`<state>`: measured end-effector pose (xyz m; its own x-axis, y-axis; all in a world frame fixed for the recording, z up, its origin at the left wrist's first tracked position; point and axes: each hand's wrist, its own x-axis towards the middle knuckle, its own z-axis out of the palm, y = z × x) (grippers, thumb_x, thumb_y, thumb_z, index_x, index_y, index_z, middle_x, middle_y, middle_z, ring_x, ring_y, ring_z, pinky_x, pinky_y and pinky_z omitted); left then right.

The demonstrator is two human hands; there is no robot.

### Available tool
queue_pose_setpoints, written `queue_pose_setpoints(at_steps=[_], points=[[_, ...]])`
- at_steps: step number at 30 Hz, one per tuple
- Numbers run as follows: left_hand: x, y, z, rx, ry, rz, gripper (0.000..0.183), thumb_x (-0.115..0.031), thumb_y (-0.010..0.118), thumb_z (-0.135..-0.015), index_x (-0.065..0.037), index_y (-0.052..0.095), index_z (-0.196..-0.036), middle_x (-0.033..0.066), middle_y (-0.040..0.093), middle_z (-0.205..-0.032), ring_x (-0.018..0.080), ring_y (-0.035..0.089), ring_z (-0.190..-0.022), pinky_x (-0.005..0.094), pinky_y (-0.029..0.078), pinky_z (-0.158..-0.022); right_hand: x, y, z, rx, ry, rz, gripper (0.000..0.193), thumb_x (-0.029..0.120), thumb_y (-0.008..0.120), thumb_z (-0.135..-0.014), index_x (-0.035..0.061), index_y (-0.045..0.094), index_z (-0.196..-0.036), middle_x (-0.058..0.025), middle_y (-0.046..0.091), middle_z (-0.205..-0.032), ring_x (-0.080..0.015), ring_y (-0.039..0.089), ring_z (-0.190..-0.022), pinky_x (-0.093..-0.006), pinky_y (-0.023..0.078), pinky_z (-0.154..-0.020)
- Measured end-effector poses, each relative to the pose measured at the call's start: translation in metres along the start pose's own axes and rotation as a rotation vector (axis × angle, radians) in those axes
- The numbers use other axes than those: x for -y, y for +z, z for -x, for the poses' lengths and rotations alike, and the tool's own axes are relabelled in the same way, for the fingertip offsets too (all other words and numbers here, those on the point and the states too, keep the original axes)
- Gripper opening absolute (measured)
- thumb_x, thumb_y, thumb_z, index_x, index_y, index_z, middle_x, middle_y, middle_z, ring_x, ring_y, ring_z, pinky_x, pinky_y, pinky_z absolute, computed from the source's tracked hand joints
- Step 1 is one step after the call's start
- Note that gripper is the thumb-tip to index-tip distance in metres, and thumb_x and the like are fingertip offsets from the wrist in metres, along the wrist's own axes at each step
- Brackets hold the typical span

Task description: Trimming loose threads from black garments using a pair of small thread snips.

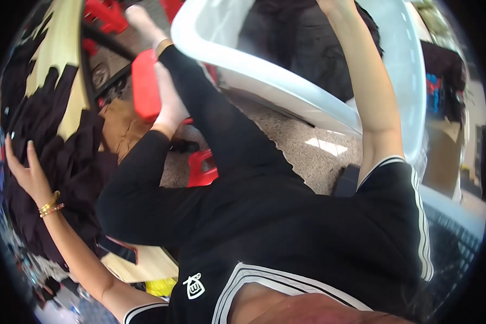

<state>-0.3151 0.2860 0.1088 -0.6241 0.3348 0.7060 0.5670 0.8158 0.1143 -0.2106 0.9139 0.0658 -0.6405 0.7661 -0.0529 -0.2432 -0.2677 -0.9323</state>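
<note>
My left hand [27,170] is at the left, thumb and fingers apart, against a spread of dark cloth pieces [65,178]. Whether it presses on the cloth or hovers just over it I cannot tell. The pieces lie overlapped on a pale wooden table [73,110]. My right arm reaches up over a large white plastic tub [286,89] with dark fabric [302,48] inside. Only the base of my right hand [336,4] shows at the top edge; its fingers are out of the picture.
A red plastic stool [146,86] stands below my feet, with another red stool [202,168] near my legs. Brown cloth [123,125] lies beside the table. At the right are a cardboard box [441,156] and a dark crate [453,254]. The floor [286,140] is speckled.
</note>
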Motion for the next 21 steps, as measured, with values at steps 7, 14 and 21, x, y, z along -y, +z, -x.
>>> queue_pose_setpoints(at_steps=[7,14,21], points=[[-0.161,0.110,-0.026,0.405,0.268,0.441,0.049,-0.004,0.057,-0.093,-0.001,0.043,-0.140,0.0157,0.042,-0.146,0.0291,0.038,-0.137,0.0377,0.030,-0.112,0.019,-0.125,-0.091,-0.019,0.141,0.005,0.019,0.027,0.062,-0.094,0.0076,0.062,-0.097,0.0061,0.039,-0.053,-0.0041,0.035,-0.041,-0.0180,0.027,-0.037],[-0.281,0.172,-0.045,0.526,0.794,0.409,0.034,-0.026,0.060,-0.092,-0.008,0.062,-0.121,0.0121,0.054,-0.135,0.0349,0.045,-0.130,0.0498,0.033,-0.109,-0.040,-0.150,-0.113,-0.018,0.394,0.360,0.026,0.030,0.056,-0.098,0.0067,0.066,-0.104,0.0072,0.036,-0.056,-0.0039,0.030,-0.044,-0.0190,0.023,-0.038],[-0.314,0.211,-0.014,0.740,0.604,0.594,0.031,-0.023,0.047,-0.096,-0.004,0.071,-0.089,0.0093,0.071,-0.084,0.0284,0.065,-0.079,0.0374,0.048,-0.075,-0.116,-0.170,-0.114,0.071,0.555,0.938,0.029,0.037,0.070,-0.086,0.0080,0.071,-0.087,0.0022,0.047,-0.060,-0.0092,0.038,-0.047,-0.0252,0.032,-0.045]])
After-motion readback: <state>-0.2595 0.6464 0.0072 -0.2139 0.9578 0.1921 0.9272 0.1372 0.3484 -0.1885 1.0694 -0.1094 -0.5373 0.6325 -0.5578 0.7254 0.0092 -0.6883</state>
